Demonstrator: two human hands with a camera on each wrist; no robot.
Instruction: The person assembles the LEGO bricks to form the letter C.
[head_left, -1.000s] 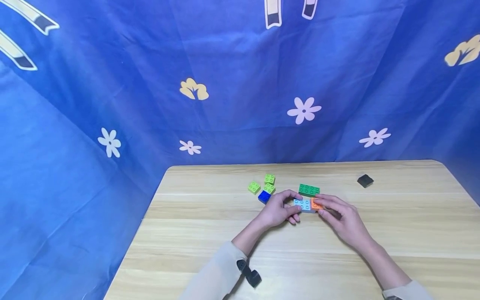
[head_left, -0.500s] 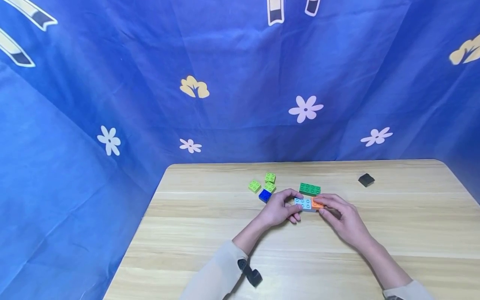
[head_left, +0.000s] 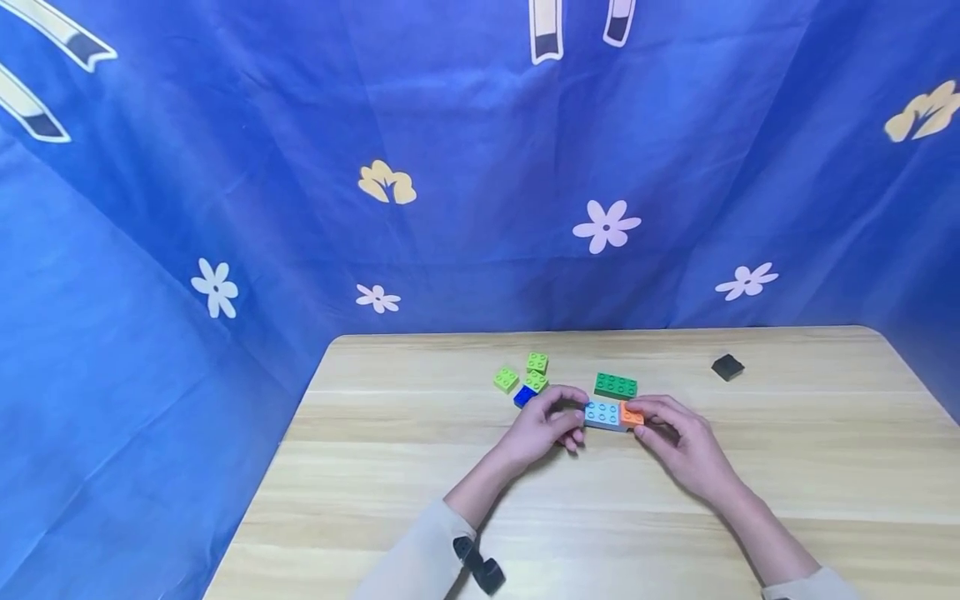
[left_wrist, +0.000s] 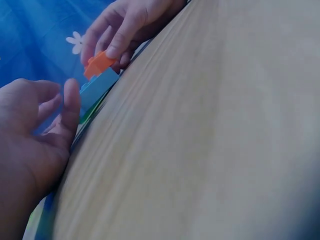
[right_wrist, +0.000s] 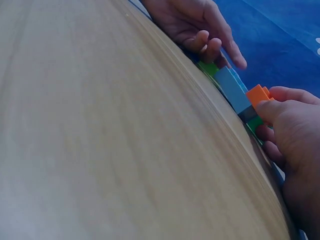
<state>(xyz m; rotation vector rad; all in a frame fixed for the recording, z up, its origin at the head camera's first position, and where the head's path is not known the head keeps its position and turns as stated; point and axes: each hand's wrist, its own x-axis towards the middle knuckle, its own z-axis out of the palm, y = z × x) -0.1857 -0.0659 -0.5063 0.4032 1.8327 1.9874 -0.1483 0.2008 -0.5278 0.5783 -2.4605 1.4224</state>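
Note:
My right hand [head_left: 690,450] pinches a small orange brick [head_left: 632,414] between thumb and fingers. In the right wrist view the orange brick [right_wrist: 258,95] sits at the top of the right end of a longer light blue brick [right_wrist: 233,90]. Whether its studs are fully pressed together cannot be seen. The light blue brick [head_left: 602,413] lies flat on the table, studs up. At its left end is my left hand [head_left: 536,429], fingers loosely bent around open space. The left wrist view shows a gap between the left hand [left_wrist: 45,125] and the light blue brick.
Just behind the light blue brick lies a green brick [head_left: 616,385]. A dark blue brick [head_left: 524,397] and several lime green bricks [head_left: 506,380] cluster left of it. A black piece [head_left: 727,367] lies at the back right of the wooden table [head_left: 600,533]. A blue curtain [head_left: 480,167] hangs behind.
My left hand has let go of the light blue brick and drawn slightly left. My right hand keeps its pinch on the orange brick. The head view has shifted slightly.

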